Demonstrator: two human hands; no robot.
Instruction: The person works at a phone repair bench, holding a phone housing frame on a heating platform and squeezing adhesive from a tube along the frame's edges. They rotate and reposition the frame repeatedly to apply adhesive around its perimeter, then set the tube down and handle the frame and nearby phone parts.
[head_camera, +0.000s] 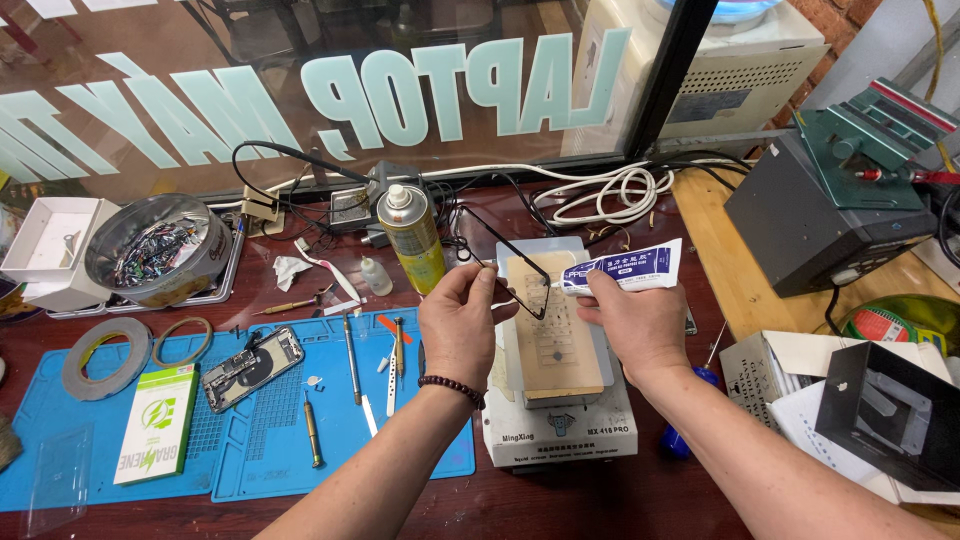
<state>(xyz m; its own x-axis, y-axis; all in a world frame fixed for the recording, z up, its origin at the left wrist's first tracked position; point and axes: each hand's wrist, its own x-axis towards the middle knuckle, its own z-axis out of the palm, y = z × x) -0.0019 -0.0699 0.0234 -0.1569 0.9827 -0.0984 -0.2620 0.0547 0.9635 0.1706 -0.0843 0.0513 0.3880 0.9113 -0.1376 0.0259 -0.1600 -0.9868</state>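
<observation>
Dark red wood is showing along the near edge of the surface (600, 505), and the freest room is lying there, between the person's forearms; farther back the space is crowding with a yellow spray can (412, 236), a small dropper bottle (375, 276) and coiled white cables (600, 190) under the window. To the left a blue mat (250, 440) is carrying an opened phone (250, 368), several screwdrivers and tweezers, two tape rolls and a green-and-white box (155, 423); to the right a dark power unit (810, 220) and open cartons are closing off that side. The left hand (457, 322) is pinching the upper left end of a thin black frame (512, 270), holding it just above the tan pad of a white heating plate (555, 400). The frame's long axis is running diagonally, from upper left near the can down to lower right. It is looking narrow, dark and hollow, a bare outline. The right hand (640, 320) is gripping a white and blue glue tube (622, 270), which is lying nearly level with its nozzle pointing left, its tip right at the frame's far edge.
</observation>
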